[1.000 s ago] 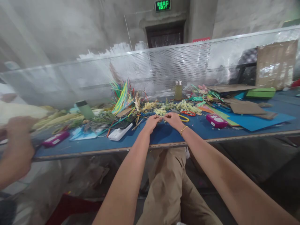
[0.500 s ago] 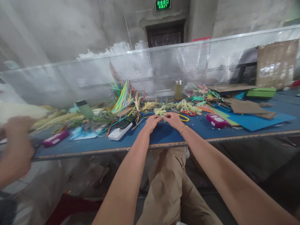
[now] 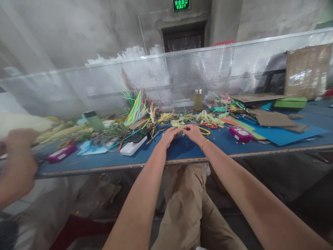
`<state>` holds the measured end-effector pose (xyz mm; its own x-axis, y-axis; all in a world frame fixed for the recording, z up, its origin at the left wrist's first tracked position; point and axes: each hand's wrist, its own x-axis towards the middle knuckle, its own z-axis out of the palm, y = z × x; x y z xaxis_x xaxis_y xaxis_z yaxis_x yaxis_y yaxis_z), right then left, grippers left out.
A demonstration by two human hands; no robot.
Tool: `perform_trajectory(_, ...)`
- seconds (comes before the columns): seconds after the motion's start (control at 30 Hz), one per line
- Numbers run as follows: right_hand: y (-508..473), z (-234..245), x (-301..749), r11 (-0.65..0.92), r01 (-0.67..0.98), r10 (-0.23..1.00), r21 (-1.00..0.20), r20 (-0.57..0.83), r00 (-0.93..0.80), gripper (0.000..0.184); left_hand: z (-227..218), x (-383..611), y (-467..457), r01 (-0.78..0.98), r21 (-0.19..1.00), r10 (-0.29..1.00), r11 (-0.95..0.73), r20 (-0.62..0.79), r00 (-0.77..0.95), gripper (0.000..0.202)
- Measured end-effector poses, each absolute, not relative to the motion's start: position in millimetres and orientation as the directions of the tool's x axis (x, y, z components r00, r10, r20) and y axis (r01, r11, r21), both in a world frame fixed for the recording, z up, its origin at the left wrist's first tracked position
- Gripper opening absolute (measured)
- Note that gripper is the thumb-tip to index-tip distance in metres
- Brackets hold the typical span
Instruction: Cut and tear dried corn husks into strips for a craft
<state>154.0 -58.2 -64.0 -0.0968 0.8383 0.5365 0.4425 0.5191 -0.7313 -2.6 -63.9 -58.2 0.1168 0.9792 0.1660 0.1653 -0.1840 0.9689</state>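
Note:
My left hand (image 3: 170,134) and my right hand (image 3: 191,132) meet fingertip to fingertip just above the near part of the blue table (image 3: 182,152). Both are closed in a pinch. Whatever lies between the fingers is too small to make out. Behind them spreads a heap of pale yellow-green crumpled strips (image 3: 208,118). Yellow-handled scissors (image 3: 204,131) rest right beside my right hand, with an orange-red handle loop (image 3: 209,125) a little behind.
Left of my hands lie a white power strip (image 3: 134,146), a dark phone-like object (image 3: 139,136) and colourful pipe cleaners (image 3: 136,109). To the right are a magenta box (image 3: 240,134), blue sheets (image 3: 293,133) and cardboard (image 3: 275,118). Another person's hand (image 3: 20,139) works at far left.
My fingertips have shifted very slightly, still pinched close together. The other person's hand at the left has barely moved. The things on the table stay where they were.

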Motion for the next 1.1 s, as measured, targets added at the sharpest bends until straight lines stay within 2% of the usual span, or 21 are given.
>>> perform_trajectory(0.2, -59, -63, 154, 0.519, 0.437, 0.842, -0.735, 0.527, -0.114, 0.02, -64, -6, -60, 0.187, 0.952, 0.968, -0.242, 0.224, 0.11, 0.035)
perform_trajectory(0.5, -55, -66, 156, 0.485, 0.52, 0.834, -0.703, 0.551, -0.034, 0.015, -59, -6, -63, 0.13, 0.977, 0.97, -0.168, 0.141, 0.199, 0.02)
perform_trajectory(0.63, -55, -66, 155, 0.491, 0.515, 0.83, -0.703, 0.557, -0.031, 0.013, -60, -5, -62, 0.084, 0.985, 0.97, -0.151, 0.131, 0.205, 0.033)
perform_trajectory(0.77, -56, -66, 155, 0.517, 0.487, 0.826, -0.703, 0.559, -0.071, 0.01, -57, -3, -61, 0.014, 0.997, 0.994, -0.071, 0.07, 0.079, 0.049)
perform_trajectory(0.93, -60, -65, 154, 0.568, 0.556, 0.783, -0.608, 0.607, -0.136, 0.006, -56, -3, -59, -0.13, 0.991, 1.0, -0.026, 0.028, 0.014, 0.053)
perform_trajectory(1.1, -65, -61, 152, 0.588, 0.637, 0.742, -0.499, 0.647, -0.178, 0.006, -63, -7, -54, -0.047, 0.992, 0.993, -0.115, 0.115, -0.011, 0.039)
